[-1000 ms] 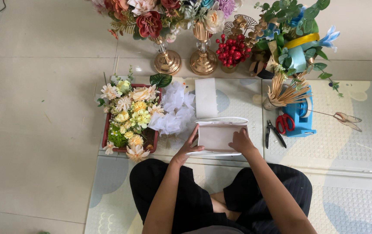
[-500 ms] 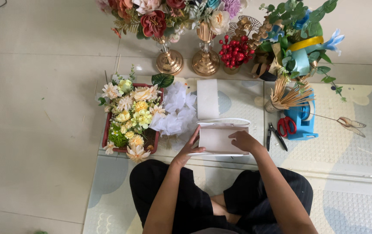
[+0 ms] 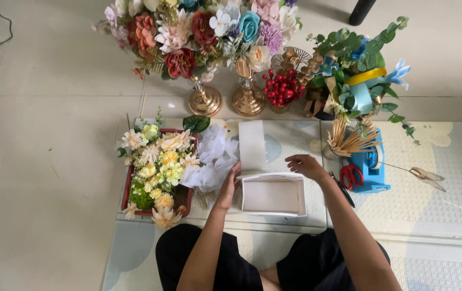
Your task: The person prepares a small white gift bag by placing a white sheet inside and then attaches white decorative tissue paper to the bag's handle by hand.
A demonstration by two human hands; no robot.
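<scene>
Head view, looking straight down: the left hand (image 3: 229, 186) is pressed flat against the left wall of a white open box (image 3: 273, 195), fingers extended along the outside, apparently to steady the box on the mat; nothing is clenched in it. The right hand (image 3: 305, 165) is held loosely open just above the far right corner of the box, fingers curled slightly, gripping nothing; whether the rim is actually touched cannot be told. The box is thus set between the two hands, directly before the seated person's knees, its empty inside turned upward. Just beyond it a white lid (image 3: 252, 144) is laid flat, and crumpled white tissue (image 3: 212, 159) is bunched against the left hand. Further left, a red tray of yellow and cream flowers (image 3: 155, 172) is kept within reach. To the right, red scissors (image 3: 351, 175) lie beside a blue holder (image 3: 371, 167) and a bundle of wooden sticks (image 3: 349, 139). Gold-stemmed bouquets (image 3: 204, 32) stand along the far edge.
</scene>
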